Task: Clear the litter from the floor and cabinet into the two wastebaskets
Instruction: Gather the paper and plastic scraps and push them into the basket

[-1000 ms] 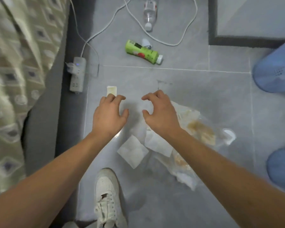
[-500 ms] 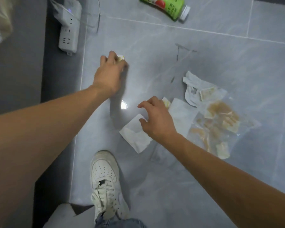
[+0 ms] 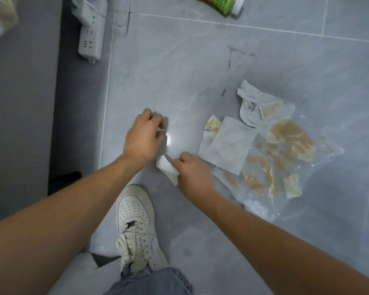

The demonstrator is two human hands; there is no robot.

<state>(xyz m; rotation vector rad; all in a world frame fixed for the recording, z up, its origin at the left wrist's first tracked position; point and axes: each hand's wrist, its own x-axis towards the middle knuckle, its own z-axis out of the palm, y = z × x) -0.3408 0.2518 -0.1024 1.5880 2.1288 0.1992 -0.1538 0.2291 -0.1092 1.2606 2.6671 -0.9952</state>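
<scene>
Low over the grey tiled floor, the left hand is curled with a small white scrap of paper pinched at its fingertips, and the right hand grips a folded white tissue by one edge, its other end lifted just off the tile. Beside the right hand lie a flat square white paper napkin, a small crumpled yellow-stained wad, a torn white wrapper and a clear plastic bag smeared with brown food residue, overlapping one another. No wastebasket is in view.

To do this pickup well, I would gather the tissue fully into the palm so nothing trails, then take the dry napkin and wad next and lift the greasy bag last by a clean corner, keeping it level so the residue stays inside.

As for writing, the green plastic bottle with a white cap at the top edge carries dark print, too cropped and blurred to read. Neither the white power strip nor the white perforated sneaker shows legible branding.
</scene>
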